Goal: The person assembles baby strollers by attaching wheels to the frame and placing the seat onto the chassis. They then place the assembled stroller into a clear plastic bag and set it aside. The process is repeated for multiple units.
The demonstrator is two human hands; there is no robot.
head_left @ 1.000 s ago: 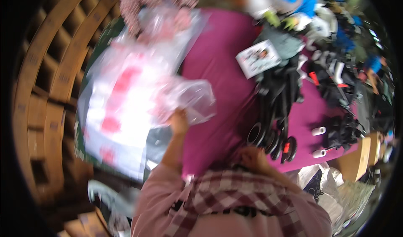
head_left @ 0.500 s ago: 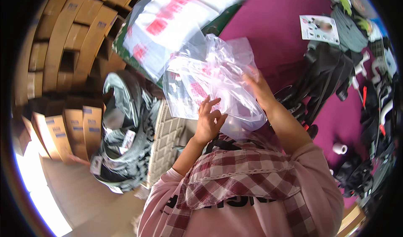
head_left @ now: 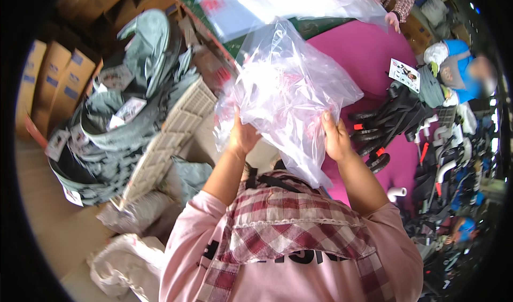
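Magenta table (head_left: 374, 56) edge beside both hands' (head_left: 243, 136) clear bag (head_left: 291, 88).

Clear plastic bag (head_left: 288, 88) w/ faint red print sits crumpled between both hands' fingers; more flat clear bags w/ red patches (head_left: 278, 0) lie beyond the fingertips, top centre. Brown cartons w/ blue labels (head_left: 48, 83) stand far left of fingers; small white printed card (head_left: 404, 75) lies right of them on magenta cloth.
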